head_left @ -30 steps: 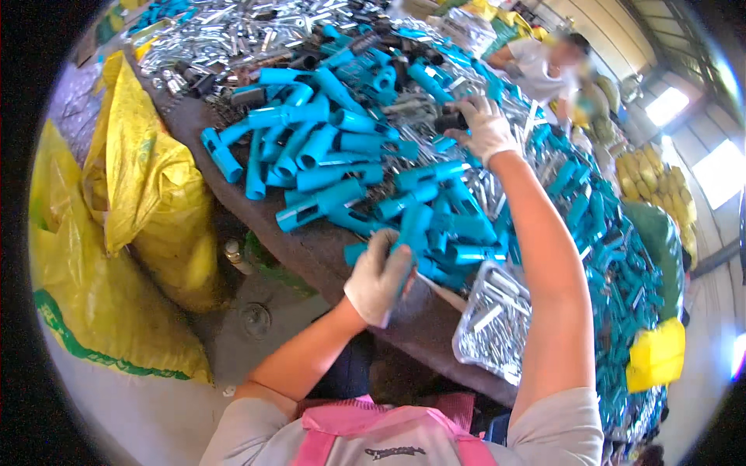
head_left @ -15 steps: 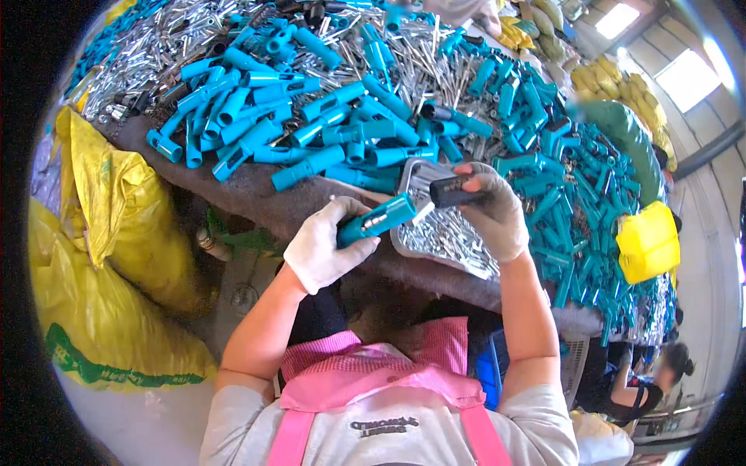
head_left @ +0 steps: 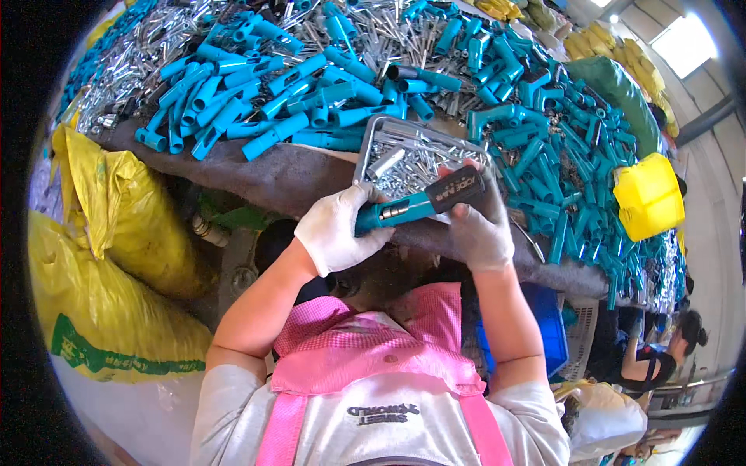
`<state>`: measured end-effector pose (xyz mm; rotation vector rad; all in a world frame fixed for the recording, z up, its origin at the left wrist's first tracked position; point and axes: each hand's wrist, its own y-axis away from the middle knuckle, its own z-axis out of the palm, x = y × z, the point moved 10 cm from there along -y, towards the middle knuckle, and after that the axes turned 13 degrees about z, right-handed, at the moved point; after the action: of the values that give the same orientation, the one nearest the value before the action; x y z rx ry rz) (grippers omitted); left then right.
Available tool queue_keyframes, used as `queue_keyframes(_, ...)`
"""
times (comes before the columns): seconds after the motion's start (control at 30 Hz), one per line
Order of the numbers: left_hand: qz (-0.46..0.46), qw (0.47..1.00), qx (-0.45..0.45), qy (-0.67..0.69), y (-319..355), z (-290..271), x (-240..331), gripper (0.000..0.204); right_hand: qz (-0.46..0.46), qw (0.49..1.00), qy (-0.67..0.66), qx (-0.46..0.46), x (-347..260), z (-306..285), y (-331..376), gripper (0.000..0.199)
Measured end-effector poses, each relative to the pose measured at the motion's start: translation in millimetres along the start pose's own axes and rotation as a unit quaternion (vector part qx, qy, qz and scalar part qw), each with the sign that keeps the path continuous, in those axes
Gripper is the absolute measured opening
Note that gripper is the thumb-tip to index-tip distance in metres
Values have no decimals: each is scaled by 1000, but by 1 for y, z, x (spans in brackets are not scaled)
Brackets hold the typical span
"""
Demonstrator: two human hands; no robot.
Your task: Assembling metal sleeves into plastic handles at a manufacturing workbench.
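Note:
In its white glove, my left hand (head_left: pixel 338 231) is closed round a teal plastic tube (head_left: pixel 414 206) with small metal pins showing in its slot. My right hand (head_left: pixel 483 233), also gloved, grips a black sleeve (head_left: pixel 457 189) between thumb and fingers. The sleeve sits against the tube's right end, in line with it; how deep the tube goes inside is hidden. Just beyond both hands lies a metal tray (head_left: pixel 365 147) holding small silver pins and rods.
Teal tubes (head_left: pixel 280 136) and silver metal rods (head_left: pixel 148 66) heap across the table. More teal parts (head_left: pixel 536 163) pile up at right beside a yellow plastic container (head_left: pixel 649 196). Yellow sacks (head_left: pixel 124 287) stand at left. A blue crate (head_left: pixel 544 326) is below the table edge; another person (head_left: pixel 653 357) sits at far right.
The black sleeve, held apart from the teal tube before, now meets its right end. My right hand has come down and left; my left hand has shifted slightly right. The view has tilted.

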<state>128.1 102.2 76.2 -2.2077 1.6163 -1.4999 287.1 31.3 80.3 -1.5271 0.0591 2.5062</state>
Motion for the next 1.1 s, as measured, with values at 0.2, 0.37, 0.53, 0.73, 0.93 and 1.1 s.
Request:
queue_keyframes(0.2, -23, 999, 3, 33, 3, 18, 4, 36, -67, 988, -136, 31, -19, -20, 26, 60)
queue_keyframes(0.37, 13, 998, -66, 1, 4, 23, 12, 31, 121, 938, 316, 78, 0, -43, 55, 43)
queue_keyframes(0.53, 47, 989, -134, -39, -2, 43, 25, 32, 140, 916, 370, 59, 8, -28, 64, 33)
queue_keyframes(0.73, 141, 971, -181, -68, 5, 67, 40, 63, 225, 941, 252, 15, 52, -4, 59, 36)
queue_keyframes(0.93, 126, 983, -100, -85, 13, 53, 29, 56, 260, 798, 543, -35, 45, -5, -1, 52)
queue_keyframes(1.1, -49, 999, 17, 2, 27, 18, -14, 46, 46, 649, 743, 156, -22, -79, -174, 36)
